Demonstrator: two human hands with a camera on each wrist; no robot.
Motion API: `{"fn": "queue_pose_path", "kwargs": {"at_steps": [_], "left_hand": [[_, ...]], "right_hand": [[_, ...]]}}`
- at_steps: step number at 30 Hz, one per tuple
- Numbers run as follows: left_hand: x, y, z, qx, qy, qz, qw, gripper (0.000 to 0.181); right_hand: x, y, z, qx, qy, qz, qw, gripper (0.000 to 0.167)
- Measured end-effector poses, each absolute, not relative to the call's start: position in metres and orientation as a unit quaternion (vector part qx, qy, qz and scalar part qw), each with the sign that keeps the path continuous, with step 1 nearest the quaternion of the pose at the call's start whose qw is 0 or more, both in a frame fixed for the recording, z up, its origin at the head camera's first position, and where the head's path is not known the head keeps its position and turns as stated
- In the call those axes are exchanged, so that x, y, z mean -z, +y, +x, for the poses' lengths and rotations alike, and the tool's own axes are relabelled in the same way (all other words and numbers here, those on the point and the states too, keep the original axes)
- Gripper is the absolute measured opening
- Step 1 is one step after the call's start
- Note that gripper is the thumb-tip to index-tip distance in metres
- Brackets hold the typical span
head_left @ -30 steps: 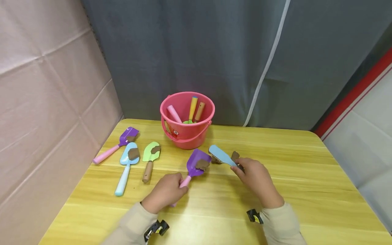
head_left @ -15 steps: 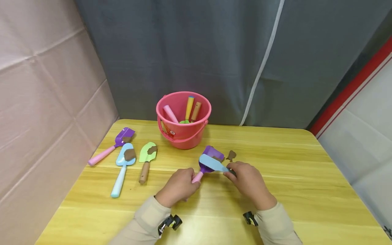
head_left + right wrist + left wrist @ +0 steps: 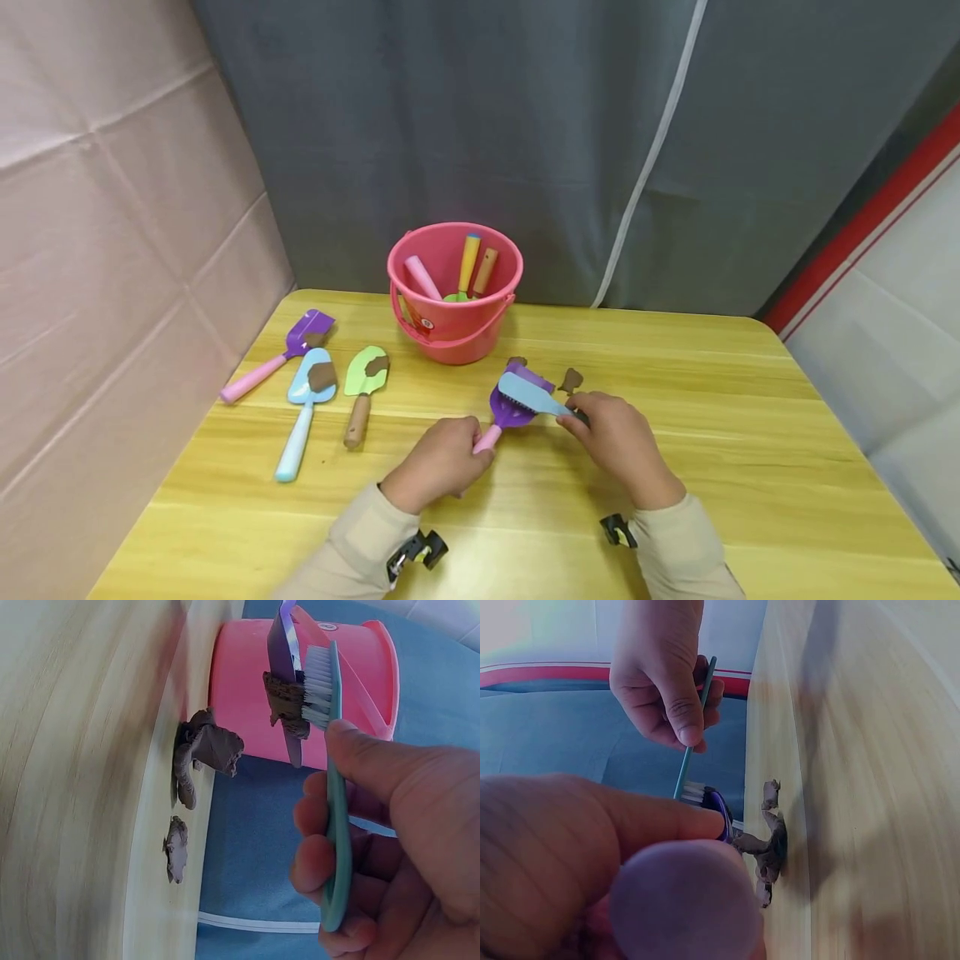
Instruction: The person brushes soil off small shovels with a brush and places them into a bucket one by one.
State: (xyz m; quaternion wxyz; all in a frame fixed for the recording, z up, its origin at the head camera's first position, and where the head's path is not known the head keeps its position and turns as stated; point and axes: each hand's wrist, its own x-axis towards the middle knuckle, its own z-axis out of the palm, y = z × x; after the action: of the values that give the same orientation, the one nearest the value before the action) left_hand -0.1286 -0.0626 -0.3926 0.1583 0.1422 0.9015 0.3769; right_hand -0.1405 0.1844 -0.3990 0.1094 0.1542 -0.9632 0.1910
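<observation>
My left hand (image 3: 441, 461) grips the pink handle of a purple toy shovel (image 3: 516, 415). In the right wrist view its blade is raised off the table, with brown clay (image 3: 285, 701) stuck to it. A light blue brush (image 3: 528, 393) is pinched in my right hand (image 3: 621, 443), over the blade. Its white bristles (image 3: 319, 684) touch the clay on the shovel. On the table beneath lie a thick clay lump (image 3: 214, 748) and a flatter clay piece (image 3: 176, 850). The left wrist view shows the handle's round end (image 3: 684, 904) close up, hiding most of the blade.
Behind the shovel stands a pink bucket (image 3: 459, 333) holding several tool handles. To the left lie another purple shovel (image 3: 302, 333), a light blue shovel (image 3: 300, 429) and a green shovel (image 3: 365, 375), each with clay on it. A grey curtain (image 3: 480, 125) hangs behind the table.
The purple shovel has moved right with my left hand. The brush has gone from above the table clay to above the blade. In the last half second both shifted only slightly.
</observation>
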Motion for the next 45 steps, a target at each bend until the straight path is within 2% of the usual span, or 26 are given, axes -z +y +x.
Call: {"fn": "queue_pose_path", "kwargs": {"at_steps": [16,26,30,36,45], "left_hand": [[0.395,-0.064,-0.124,-0.381,0.899,0.144,0.163,0.017],[0.397,-0.070,-0.123,-0.427,0.871,0.150,0.190,0.015],[0.398,-0.070,-0.124,-0.422,0.876,0.149,0.182,0.016],[0.396,-0.071,-0.125,-0.420,0.880,0.136,0.176,0.018],[0.394,-0.070,-0.124,-0.406,0.887,0.143,0.167,0.017]], "right_hand": [[0.402,0.185,-0.143,-0.178,-0.967,0.131,0.129,0.016],[0.399,0.197,-0.145,-0.195,-0.960,0.072,0.187,0.016],[0.393,0.193,-0.141,-0.210,-0.956,0.118,0.168,0.014],[0.386,0.185,-0.135,-0.185,-0.953,0.224,0.092,0.013],[0.392,0.186,-0.140,-0.170,-0.965,0.171,0.104,0.013]]}}
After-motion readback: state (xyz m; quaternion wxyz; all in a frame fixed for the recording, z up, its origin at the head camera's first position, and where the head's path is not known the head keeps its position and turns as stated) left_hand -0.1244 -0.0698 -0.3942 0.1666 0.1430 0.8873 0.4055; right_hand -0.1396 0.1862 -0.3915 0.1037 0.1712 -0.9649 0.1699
